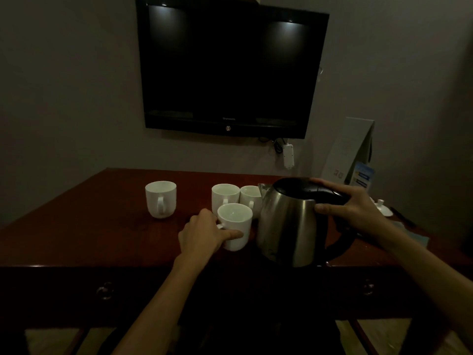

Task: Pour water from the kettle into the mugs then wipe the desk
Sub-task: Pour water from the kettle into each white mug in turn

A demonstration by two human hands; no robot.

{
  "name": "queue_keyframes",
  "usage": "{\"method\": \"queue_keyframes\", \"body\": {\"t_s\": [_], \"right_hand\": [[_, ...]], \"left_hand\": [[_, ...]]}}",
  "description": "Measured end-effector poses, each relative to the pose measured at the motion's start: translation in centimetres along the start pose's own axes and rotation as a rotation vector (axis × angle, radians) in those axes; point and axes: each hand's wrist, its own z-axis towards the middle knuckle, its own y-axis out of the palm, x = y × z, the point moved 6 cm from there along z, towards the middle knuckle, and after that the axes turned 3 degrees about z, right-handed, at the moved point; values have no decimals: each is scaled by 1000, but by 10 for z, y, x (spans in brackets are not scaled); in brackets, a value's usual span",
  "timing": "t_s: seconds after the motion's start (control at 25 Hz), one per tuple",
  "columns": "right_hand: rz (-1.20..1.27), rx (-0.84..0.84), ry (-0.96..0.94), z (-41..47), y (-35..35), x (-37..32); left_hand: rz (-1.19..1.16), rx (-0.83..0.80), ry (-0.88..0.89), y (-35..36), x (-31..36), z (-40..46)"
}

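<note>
Mid-pour stage: right hand [358, 208] gripping kettle [289, 224] handle, left hand [204, 234] fingers curled around nearest mug [235, 225], possibly steadying. Next: tilting spout over it.

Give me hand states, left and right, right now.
Left hand: grips the nearest mug at its handle side, thumb on its wall.
Right hand: holds the kettle by its black top handle.
</note>
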Motion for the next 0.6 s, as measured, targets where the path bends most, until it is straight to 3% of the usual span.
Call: {"method": "queue_keyframes", "body": {"t_s": [0.6], "right_hand": [[68, -4, -8, -1, 7, -6]], "left_hand": [[7, 219, -186, -38, -33, -11]]}}
